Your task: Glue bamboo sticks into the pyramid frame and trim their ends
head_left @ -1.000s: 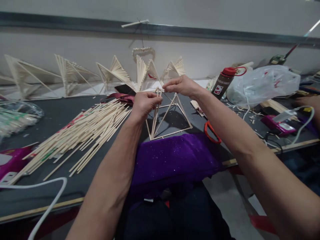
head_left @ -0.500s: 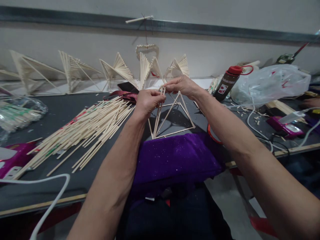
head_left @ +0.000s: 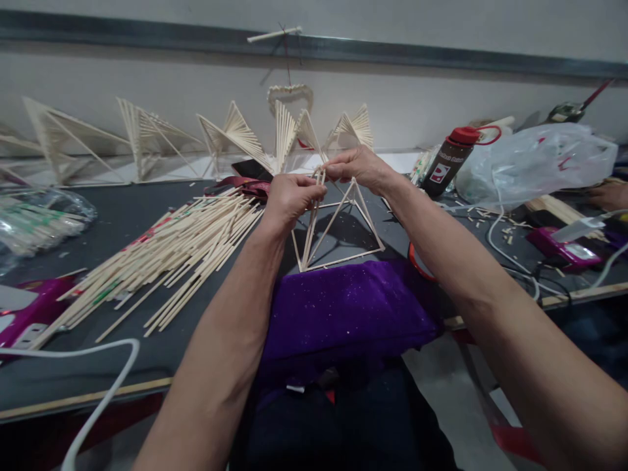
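A frame of thin wooden sticks [head_left: 343, 260] stands on the dark table in front of me, with a triangular peak at its right. My left hand [head_left: 294, 196] pinches the upper part of the near-left upright sticks [head_left: 311, 232] between thumb and fingers. At the top of the same sticks, my right hand [head_left: 356, 167] is closed with its fingertips together; the exact contact is partly hidden. Left of my left hand lies a big loose pile of wooden sticks [head_left: 186, 255]. A folded purple cloth [head_left: 348, 307] rests at the table edge just before the frame.
Fan-shaped stick models [head_left: 235, 134] line the wall. A dark bottle with a red lid [head_left: 449, 160] and a plastic bag [head_left: 534, 163] stand at the right. Magenta power strips [head_left: 564, 248] with white cables [head_left: 503, 242] lie about. Another person's hand [head_left: 611, 195] shows at far right.
Both hands keep their hold at the top of the upright sticks, almost unmoved. The whole view has shifted very slightly.
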The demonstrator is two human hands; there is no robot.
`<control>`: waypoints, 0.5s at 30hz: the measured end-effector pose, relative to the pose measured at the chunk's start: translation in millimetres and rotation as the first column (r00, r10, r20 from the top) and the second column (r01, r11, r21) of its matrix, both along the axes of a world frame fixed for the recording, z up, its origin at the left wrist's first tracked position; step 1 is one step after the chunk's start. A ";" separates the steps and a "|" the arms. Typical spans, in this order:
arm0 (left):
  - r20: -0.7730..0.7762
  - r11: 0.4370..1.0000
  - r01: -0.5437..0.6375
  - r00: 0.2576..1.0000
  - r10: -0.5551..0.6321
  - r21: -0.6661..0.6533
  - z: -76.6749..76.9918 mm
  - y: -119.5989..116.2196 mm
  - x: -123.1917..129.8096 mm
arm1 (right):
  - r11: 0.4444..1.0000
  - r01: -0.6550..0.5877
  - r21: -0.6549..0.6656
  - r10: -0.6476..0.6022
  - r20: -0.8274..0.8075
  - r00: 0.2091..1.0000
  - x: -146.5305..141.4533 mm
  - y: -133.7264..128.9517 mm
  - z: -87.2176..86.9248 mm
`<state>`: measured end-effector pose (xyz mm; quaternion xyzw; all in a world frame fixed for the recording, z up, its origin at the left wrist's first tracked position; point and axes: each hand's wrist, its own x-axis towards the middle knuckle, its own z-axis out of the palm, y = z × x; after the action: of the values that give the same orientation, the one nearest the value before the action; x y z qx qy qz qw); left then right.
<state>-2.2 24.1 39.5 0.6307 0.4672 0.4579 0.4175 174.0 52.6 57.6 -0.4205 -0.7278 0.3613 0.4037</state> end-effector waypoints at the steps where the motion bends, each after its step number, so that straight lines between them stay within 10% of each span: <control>1: -0.004 1.000 -0.001 1.000 0.001 -0.002 -0.1 0.2 -0.1 | 1.000 0.004 -0.001 -0.004 0.004 1.000 -0.3 -0.4 0.3; 15: -0.016 1.000 0.018 1.000 -0.018 0.002 1.0 -3.3 -2.2 | 0.998 0.064 0.001 -0.064 0.038 0.997 -1.8 -2.6 4.1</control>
<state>-4.5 20.8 40.5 0.6390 0.4642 0.4495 0.4173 172.2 50.1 61.7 -0.4504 -0.7216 0.3400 0.4010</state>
